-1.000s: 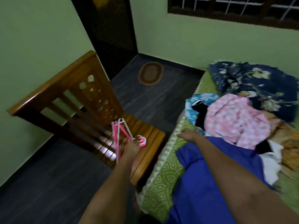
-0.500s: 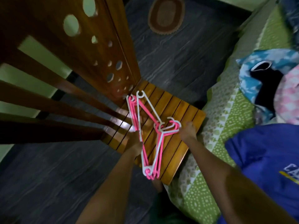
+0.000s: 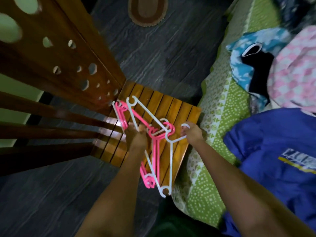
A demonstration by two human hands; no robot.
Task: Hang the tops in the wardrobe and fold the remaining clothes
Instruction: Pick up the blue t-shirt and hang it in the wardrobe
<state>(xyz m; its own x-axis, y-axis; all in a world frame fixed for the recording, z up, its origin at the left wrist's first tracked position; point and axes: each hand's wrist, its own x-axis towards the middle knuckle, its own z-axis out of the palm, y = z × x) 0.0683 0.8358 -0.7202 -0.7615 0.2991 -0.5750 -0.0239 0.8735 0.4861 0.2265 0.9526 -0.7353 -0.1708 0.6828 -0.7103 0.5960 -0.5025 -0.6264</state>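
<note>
A bundle of pink and white plastic hangers (image 3: 153,151) lies over the slatted seat of a wooden chair (image 3: 181,110). My left hand (image 3: 136,137) grips the bundle near its middle. My right hand (image 3: 192,134) holds one white hanger (image 3: 171,161) by its hook and neck, drawn a little to the right of the bundle. On the bed lie a blue top with printed lettering (image 3: 273,147), a pink-and-white checked garment (image 3: 294,74) and a blue-patterned garment with black (image 3: 251,55).
The chair's tall wooden back (image 3: 56,53) fills the left. The bed with a green patterned sheet (image 3: 220,103) runs along the right, touching the chair. Dark floor (image 3: 159,48) lies beyond, with an oval brown mat (image 3: 147,9) at the top.
The view dropped down over the chair. My right hand left the bed, came to the hangers and took hold of a white one, pulling it right. My left hand keeps the bundle.
</note>
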